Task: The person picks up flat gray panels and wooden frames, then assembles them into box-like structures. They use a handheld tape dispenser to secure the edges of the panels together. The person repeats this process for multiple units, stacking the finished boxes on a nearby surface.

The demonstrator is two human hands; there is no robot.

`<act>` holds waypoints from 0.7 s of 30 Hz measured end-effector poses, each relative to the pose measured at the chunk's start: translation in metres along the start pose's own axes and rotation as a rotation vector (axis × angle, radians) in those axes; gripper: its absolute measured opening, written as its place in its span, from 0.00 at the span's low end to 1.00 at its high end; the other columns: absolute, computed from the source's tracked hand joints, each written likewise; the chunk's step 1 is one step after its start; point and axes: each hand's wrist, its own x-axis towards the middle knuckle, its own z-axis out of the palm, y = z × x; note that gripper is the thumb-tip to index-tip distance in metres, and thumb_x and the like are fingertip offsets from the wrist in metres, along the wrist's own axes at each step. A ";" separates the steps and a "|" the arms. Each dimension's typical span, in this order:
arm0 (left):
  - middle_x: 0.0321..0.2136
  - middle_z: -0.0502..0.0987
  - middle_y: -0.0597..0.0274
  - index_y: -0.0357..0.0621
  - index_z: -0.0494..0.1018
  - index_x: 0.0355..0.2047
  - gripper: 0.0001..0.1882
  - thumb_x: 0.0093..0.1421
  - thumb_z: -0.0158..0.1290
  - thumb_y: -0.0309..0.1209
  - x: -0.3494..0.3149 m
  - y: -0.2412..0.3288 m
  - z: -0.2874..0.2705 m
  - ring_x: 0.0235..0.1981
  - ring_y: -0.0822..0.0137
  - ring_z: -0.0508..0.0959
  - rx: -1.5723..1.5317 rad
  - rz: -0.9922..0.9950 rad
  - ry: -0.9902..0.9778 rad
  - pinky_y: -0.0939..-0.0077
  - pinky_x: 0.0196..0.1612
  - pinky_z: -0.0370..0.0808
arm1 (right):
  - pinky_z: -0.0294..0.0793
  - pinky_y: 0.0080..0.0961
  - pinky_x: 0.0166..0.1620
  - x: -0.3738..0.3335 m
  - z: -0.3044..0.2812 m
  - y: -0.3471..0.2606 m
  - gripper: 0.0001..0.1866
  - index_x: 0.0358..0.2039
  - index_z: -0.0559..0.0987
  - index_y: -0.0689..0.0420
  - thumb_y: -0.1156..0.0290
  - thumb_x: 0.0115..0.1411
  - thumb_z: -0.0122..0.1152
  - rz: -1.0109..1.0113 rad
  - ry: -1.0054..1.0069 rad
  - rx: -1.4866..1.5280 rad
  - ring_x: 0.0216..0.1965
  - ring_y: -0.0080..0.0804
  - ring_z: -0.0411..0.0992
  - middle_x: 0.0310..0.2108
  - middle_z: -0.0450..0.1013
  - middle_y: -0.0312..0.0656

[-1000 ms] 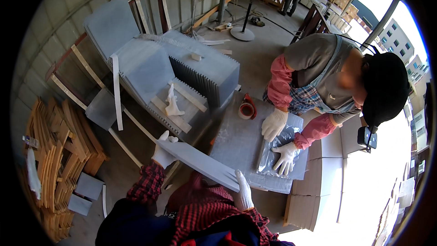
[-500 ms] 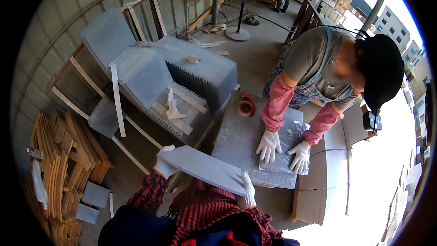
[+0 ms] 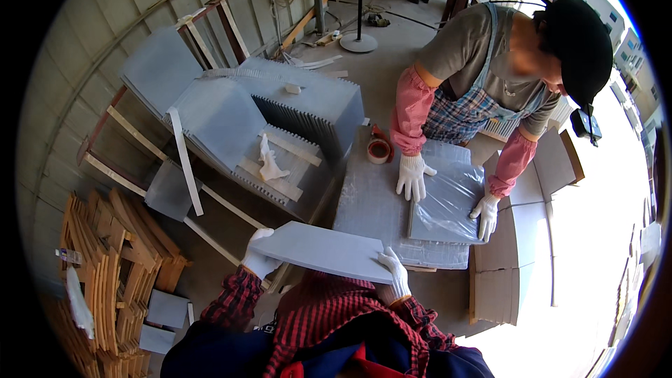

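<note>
A flat grey slab is held level in front of my body, above the near side of the work table. My left hand, in a white glove, is closed on its left end. At the right end my right hand, gloved too, grips the edge. Beyond it, a co-worker's gloved hands press on another grey slab wrapped in clear film. That wrapped slab lies on the table, whose top is a grey sheet under plastic. A roll of tape in a red dispenser stands at the table's far left corner.
Stacked grey slabs stand left of the table, with white strips and a crumpled white glove on them. Wooden frames lean at the far left. Cardboard boxes line the table's right side. A stand with a round base is behind.
The slab in my hands has shifted slightly right in the view. The co-worker's hands have spread apart, and the film on the wrapped slab now lies flatter.
</note>
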 end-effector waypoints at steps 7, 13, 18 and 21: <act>0.40 0.82 0.56 0.38 0.75 0.46 0.18 0.67 0.44 0.38 -0.009 -0.010 -0.036 0.40 0.64 0.82 0.541 0.273 -0.228 0.71 0.42 0.80 | 0.69 0.33 0.62 -0.060 0.047 -0.028 0.36 0.72 0.53 0.64 0.73 0.67 0.53 -0.039 0.231 -0.123 0.61 0.38 0.67 0.65 0.63 0.49; 0.45 0.81 0.52 0.33 0.72 0.55 0.23 0.65 0.48 0.38 -0.024 -0.013 0.094 0.44 0.60 0.81 0.125 0.059 -0.060 0.68 0.48 0.80 | 0.75 0.29 0.56 -0.080 0.050 -0.074 0.40 0.73 0.52 0.65 0.69 0.66 0.59 -0.157 0.274 -0.336 0.56 0.37 0.72 0.65 0.63 0.55; 0.50 0.77 0.51 0.34 0.66 0.62 0.28 0.64 0.48 0.36 0.004 -0.041 0.146 0.47 0.62 0.80 0.236 0.032 -0.118 0.68 0.51 0.79 | 0.77 0.22 0.47 -0.094 0.031 -0.126 0.29 0.67 0.65 0.65 0.64 0.70 0.55 -0.207 0.193 -0.296 0.47 0.27 0.76 0.51 0.75 0.44; 0.52 0.76 0.51 0.34 0.64 0.64 0.30 0.64 0.48 0.35 0.020 -0.069 0.167 0.50 0.63 0.79 0.249 0.029 -0.140 0.69 0.53 0.78 | 0.75 0.23 0.50 -0.104 0.016 -0.167 0.25 0.64 0.70 0.64 0.67 0.69 0.56 -0.082 0.281 -0.347 0.48 0.27 0.75 0.51 0.76 0.40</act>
